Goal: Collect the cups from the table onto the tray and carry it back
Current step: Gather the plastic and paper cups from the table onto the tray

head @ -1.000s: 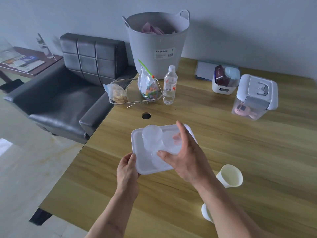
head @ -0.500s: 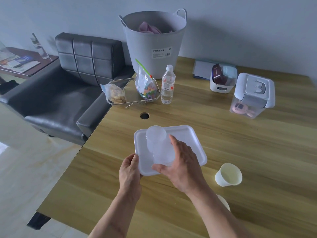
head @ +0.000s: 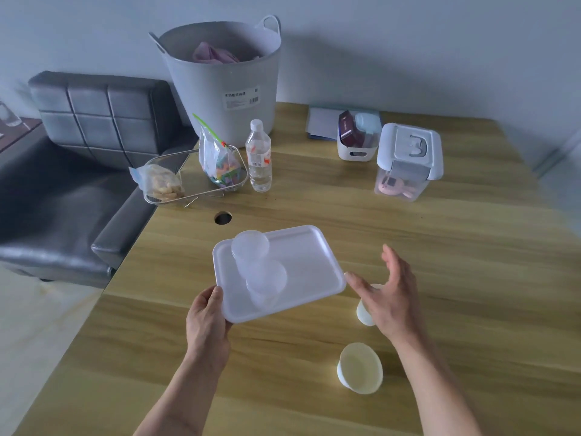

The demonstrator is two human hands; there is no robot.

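A white tray [head: 309, 265] is held over the wooden table [head: 440, 262], gripped at its near-left corner by my left hand [head: 206, 322]. Two translucent plastic cups stand on it: one [head: 250, 250] at the far left and one [head: 266, 283] nearer the middle. My right hand [head: 388, 297] hovers just right of the tray, fingers spread and holding nothing. Under that hand a cream cup [head: 364, 313] sits on the table, mostly hidden. A second cream cup [head: 360, 368] stands closer to me.
At the back of the table are a grey tub [head: 220, 86], a water bottle [head: 258, 157], a wire basket [head: 191, 180] with snack bags, a small white bin [head: 356, 143] and a lidded clear box [head: 408, 162]. A black armchair [head: 72, 158] stands left of the table.
My right hand has let go of the second clear cup on the tray and moved right, over the cream cup on the table. My left hand still holds the tray.
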